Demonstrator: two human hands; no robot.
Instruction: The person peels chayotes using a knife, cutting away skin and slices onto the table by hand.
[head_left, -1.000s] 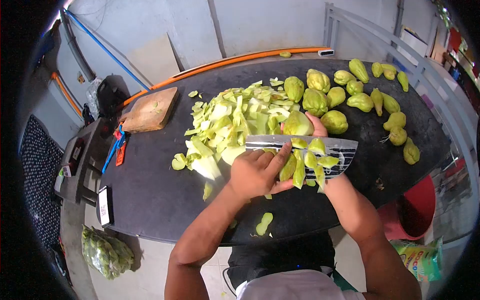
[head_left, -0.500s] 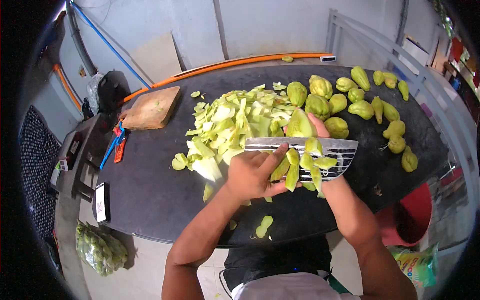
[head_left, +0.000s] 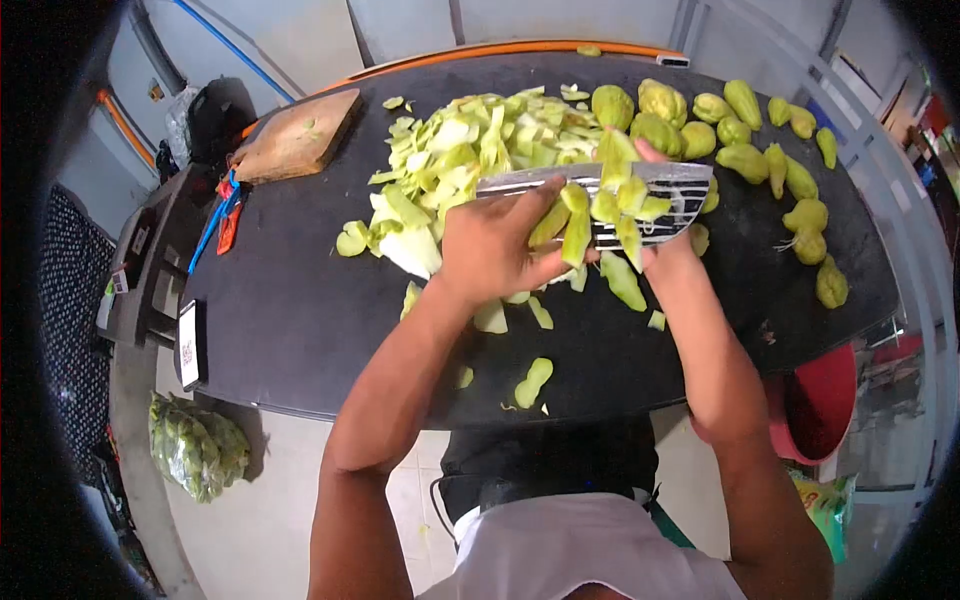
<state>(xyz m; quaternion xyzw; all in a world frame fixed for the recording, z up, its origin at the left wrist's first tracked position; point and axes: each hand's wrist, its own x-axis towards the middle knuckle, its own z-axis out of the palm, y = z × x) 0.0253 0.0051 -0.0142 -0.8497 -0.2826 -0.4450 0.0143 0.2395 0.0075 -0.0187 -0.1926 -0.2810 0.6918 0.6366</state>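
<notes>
Evidently gripped knife point(head_left: 676, 194) in left hand point(head_left: 495, 240) mid-frame; clasped chayote point(head_left: 616, 150) in right hand point(head_left: 667, 257), partly hidden behind knife. Risked cutting right hand with any slip.

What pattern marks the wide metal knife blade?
The wide metal knife blade shows black and white streaks; best in the head view.

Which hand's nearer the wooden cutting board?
Left. The left hand, gripping the knife, is right of the wooden cutting board in the picture and lower; the right hand, partly hidden behind the knife, is farther right, so farther away.
</notes>
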